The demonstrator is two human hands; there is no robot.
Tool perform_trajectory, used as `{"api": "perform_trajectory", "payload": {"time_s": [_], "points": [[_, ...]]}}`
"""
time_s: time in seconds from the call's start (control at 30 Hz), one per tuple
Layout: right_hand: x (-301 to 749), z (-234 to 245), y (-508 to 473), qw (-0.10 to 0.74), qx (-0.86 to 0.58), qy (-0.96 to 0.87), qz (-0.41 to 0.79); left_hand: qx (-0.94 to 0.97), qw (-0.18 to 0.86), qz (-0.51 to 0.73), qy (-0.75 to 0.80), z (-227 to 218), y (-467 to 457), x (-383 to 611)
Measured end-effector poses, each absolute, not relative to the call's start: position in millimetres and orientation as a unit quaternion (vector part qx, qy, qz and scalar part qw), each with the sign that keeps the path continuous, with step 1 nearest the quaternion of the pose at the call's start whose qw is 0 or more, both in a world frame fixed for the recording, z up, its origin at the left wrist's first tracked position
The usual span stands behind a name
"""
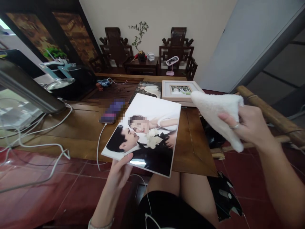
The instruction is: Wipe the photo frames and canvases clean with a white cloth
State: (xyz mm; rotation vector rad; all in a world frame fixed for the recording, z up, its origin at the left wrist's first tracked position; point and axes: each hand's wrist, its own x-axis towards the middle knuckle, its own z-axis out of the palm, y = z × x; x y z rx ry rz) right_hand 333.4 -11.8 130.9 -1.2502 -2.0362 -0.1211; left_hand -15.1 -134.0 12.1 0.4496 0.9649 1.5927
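My left hand (120, 171) grips a glossy photo panel (152, 159) by its lower left edge, thumb on the front and fingers hidden beneath. The panel shows a couple with white flowers and is tilted above the table's near edge. Out to the right, my right hand (250, 122) is closed on a white fluffy cloth (214, 108), which hangs in the air apart from the panel. Behind the panel lie a white-framed photo (177, 82) and a darker photo panel (150, 88), partly covered.
A charging phone (111, 111) lies on the wooden table (88, 140) at left, with white cables (52, 144) trailing over the edge. A kettle-like pot (59, 84) stands behind. At right is a bamboo rail (274, 111). Carved chairs (116, 51) and a pink mirror (171, 65) are at the back.
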Motion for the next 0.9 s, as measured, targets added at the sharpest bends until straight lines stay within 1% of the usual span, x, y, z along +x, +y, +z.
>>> {"api": "perform_trajectory", "payload": {"time_s": [0.07,0.1,0.27,0.37,0.43,0.5,0.57,0.63,0.73,0.8,0.83,0.9], "points": [[332.4,142.4,-12.4,0.312,-0.468,-0.813,-0.147,0.173,0.569,0.693,0.407,14.4,-132.5,-13.5],[332.4,146.7,-10.7,0.295,-0.465,-0.816,-0.177,0.166,0.568,0.698,0.404,14.4,-131.9,-13.3],[337.9,147.9,5.7,0.237,-0.455,-0.834,-0.202,0.143,0.564,0.709,0.398,7.3,-129.7,-19.1],[329.4,126.5,6.7,0.204,-0.428,-0.849,-0.235,0.139,0.566,0.709,0.396,5.5,-129.1,-21.0],[314.1,102.8,0.0,0.16,-0.385,-0.874,-0.248,0.138,0.569,0.708,0.394,6.2,-128.5,-20.6],[294.8,76.0,-11.4,0.105,-0.346,-0.902,-0.234,0.137,0.574,0.706,0.393,6.8,-127.6,-20.6],[276.3,53.0,-26.5,0.045,-0.354,-0.912,-0.203,0.134,0.575,0.705,0.393,6.5,-126.8,-21.8],[262.0,41.4,-45.5,0.02,-0.387,-0.902,-0.19,0.132,0.574,0.705,0.395,5.4,-126.6,-24.2],[247.6,51.9,-79.7,0.042,-0.407,-0.895,-0.176,0.134,0.56,0.713,0.4,4.7,-127.0,-26.6],[237.9,71.0,-100.5,0.092,-0.376,-0.909,-0.151,0.138,0.55,0.719,0.402,6.7,-126.8,-24.8],[231.8,80.9,-108.0,0.131,-0.349,-0.917,-0.14,0.141,0.545,0.722,0.402,8.7,-126.1,-22.4],[216.3,95.7,-113.8,0.191,-0.297,-0.924,-0.144,0.152,0.535,0.727,0.403,14.8,-123.2,-14.9]]}}
